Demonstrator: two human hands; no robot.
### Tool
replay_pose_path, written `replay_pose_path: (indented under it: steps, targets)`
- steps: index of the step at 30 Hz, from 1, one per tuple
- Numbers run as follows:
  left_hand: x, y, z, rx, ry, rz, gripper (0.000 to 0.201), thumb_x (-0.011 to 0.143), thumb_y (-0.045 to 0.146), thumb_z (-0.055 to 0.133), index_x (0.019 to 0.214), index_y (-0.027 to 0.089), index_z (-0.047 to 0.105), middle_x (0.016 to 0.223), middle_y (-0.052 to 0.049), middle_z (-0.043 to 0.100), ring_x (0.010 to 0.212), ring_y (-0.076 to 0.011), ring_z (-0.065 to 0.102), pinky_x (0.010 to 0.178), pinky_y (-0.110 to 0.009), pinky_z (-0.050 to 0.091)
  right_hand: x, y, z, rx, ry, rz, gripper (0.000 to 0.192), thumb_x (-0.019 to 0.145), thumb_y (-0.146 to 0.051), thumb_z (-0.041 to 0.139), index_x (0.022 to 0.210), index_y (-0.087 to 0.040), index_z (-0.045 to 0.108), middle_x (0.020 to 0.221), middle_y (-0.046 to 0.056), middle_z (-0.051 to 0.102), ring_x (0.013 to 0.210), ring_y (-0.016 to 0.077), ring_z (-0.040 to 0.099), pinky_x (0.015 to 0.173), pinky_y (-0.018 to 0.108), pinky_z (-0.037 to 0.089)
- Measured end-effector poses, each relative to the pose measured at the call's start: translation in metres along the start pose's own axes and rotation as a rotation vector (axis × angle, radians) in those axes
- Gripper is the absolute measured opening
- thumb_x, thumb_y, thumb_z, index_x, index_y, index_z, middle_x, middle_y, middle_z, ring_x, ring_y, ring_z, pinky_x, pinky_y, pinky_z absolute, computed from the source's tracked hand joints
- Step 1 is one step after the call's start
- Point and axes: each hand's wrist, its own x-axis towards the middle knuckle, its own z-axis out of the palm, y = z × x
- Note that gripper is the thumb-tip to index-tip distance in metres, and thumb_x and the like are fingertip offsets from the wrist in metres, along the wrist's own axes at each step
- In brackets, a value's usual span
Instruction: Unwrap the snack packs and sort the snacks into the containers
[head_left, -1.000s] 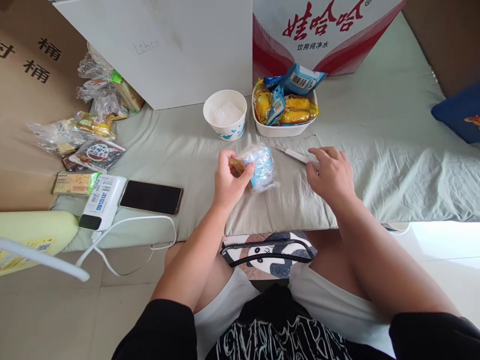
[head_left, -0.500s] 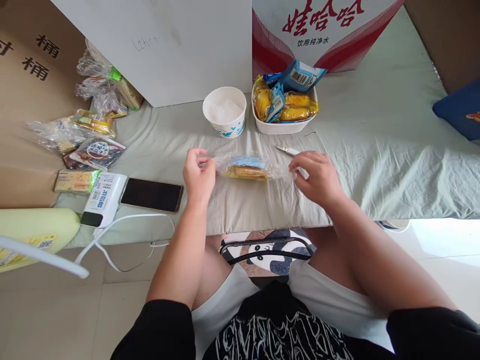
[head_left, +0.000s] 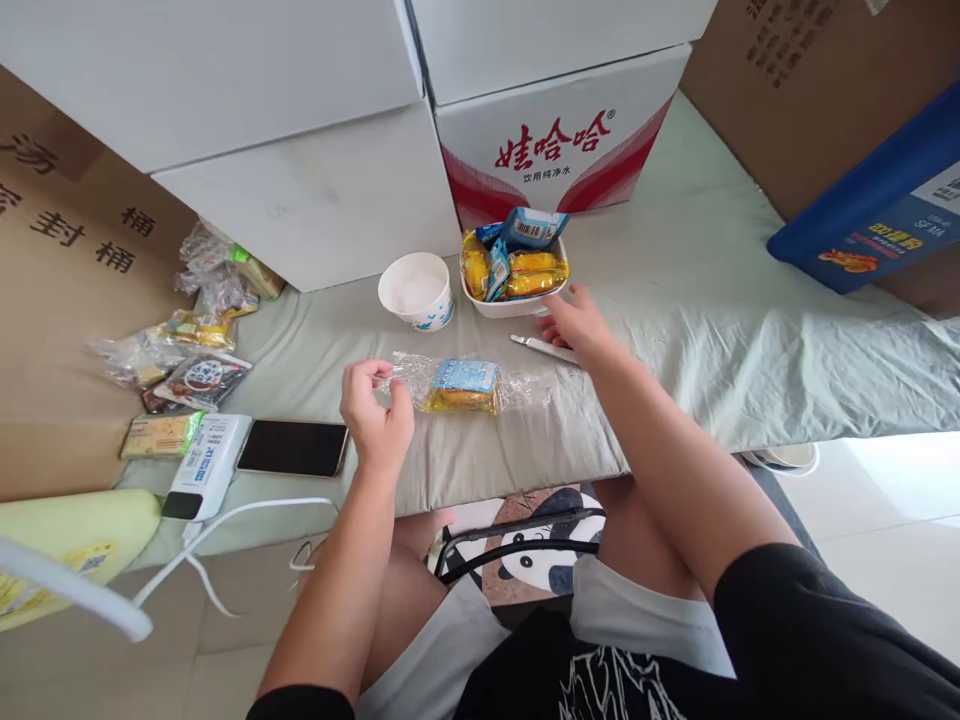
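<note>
- Right now the left hand pinches 1 end of the clear-wrapped snack packet, which lies flat on the pale green sheet.
- Meanwhile the right hand, fingers loosely spread and holding nothing, rests over the white pen-like tool.
- Judging by this, getting the tool in hand comes first; it calls for a clean grip.
- Close behind stand the paper cup and the white snack dish; a phone lies left.

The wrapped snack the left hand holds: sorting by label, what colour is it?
Light blue label on the clear-wrapped snack, pinched by the left hand; head view.
</note>
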Motion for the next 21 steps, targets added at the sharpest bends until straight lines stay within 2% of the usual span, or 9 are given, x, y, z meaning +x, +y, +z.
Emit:
replay_pose_path:
  steps: [2, 5, 8, 9, 11, 15, 21]
  targets:
    - [0.007, 0.021, 0.004, -0.008, -0.071, 0.066, 0.013, 0.081, 0.024, 0.054, 0.092, 0.022, 0.06, 0.088, -0.005, 0.067, 0.086, -0.0207, 0.066, 0.082, -0.035, 0.054, 0.007, -0.007, 0.006, 0.035, -0.069, 0.065, 0.064, 0.098, -0.033, 0.058, 0.156, -0.02, 0.036, 0.07, -0.001, 0.069, 0.05, 0.0126, 0.059, 0.042, 0.018, 0.043]
    - [0.03, 0.06, 0.019, 0.026, -0.272, 0.067, 0.015, 0.083, 0.026, 0.054, 0.095, 0.022, 0.063, 0.095, -0.007, 0.072, 0.093, -0.0219, 0.069, 0.089, -0.036, 0.055, 0.016, -0.017, 0.012, 0.108, -0.127, 0.115, 0.043, 0.101, -0.032, 0.053, 0.141, -0.017, 0.05, 0.066, 0.001, 0.068, 0.048, 0.0139, 0.06, 0.042, 0.02, 0.047]
    - [0.064, 0.093, 0.042, 0.185, -0.568, -0.166, 0.027, 0.088, 0.033, 0.055, 0.109, 0.021, 0.068, 0.116, -0.011, 0.076, 0.107, -0.0258, 0.071, 0.097, -0.038, 0.054, 0.024, -0.028, 0.017, 0.185, -0.146, 0.131, 0.033, 0.101, -0.025, 0.049, 0.132, -0.015, 0.055, 0.067, 0.002, 0.068, 0.051, 0.0151, 0.063, 0.047, 0.023, 0.054]
    - [0.076, 0.102, 0.051, 0.279, -0.705, -0.232, 0.034, 0.088, 0.039, 0.058, 0.114, 0.021, 0.069, 0.122, -0.012, 0.076, 0.112, -0.0289, 0.071, 0.097, -0.039, 0.053, 0.026, -0.031, 0.016, 0.213, -0.146, 0.133, 0.031, 0.101, -0.023, 0.049, 0.13, -0.015, 0.056, 0.067, 0.002, 0.068, 0.052, 0.0152, 0.064, 0.05, 0.023, 0.056]
    - [0.097, 0.113, 0.067, 0.415, -0.87, -0.271, 0.046, 0.086, 0.048, 0.062, 0.124, 0.022, 0.071, 0.13, -0.013, 0.076, 0.119, -0.0343, 0.07, 0.095, -0.041, 0.053, 0.028, -0.034, 0.009, 0.258, -0.133, 0.136, 0.028, 0.099, -0.019, 0.049, 0.125, -0.014, 0.059, 0.067, 0.002, 0.067, 0.055, 0.0156, 0.066, 0.053, 0.023, 0.057]
    - [0.119, 0.125, 0.103, 0.437, -0.902, -0.201, 0.053, 0.089, 0.048, 0.058, 0.13, 0.017, 0.07, 0.135, -0.017, 0.074, 0.125, -0.0372, 0.069, 0.095, -0.041, 0.052, 0.028, -0.026, -0.03, 0.289, -0.061, 0.15, 0.026, 0.095, -0.014, 0.051, 0.119, -0.013, 0.061, 0.061, 0.002, 0.064, 0.055, 0.0156, 0.066, 0.053, 0.022, 0.058]
    - [0.114, 0.139, 0.163, 0.337, -0.914, -0.164, 0.062, 0.09, 0.041, 0.056, 0.147, 0.016, 0.06, 0.147, -0.015, 0.068, 0.132, -0.0334, 0.066, 0.103, -0.039, 0.051, 0.023, -0.004, -0.111, 0.325, 0.102, 0.145, 0.026, 0.095, -0.013, 0.049, 0.119, -0.015, 0.057, 0.064, 0.002, 0.065, 0.056, 0.0133, 0.065, 0.055, 0.02, 0.059]
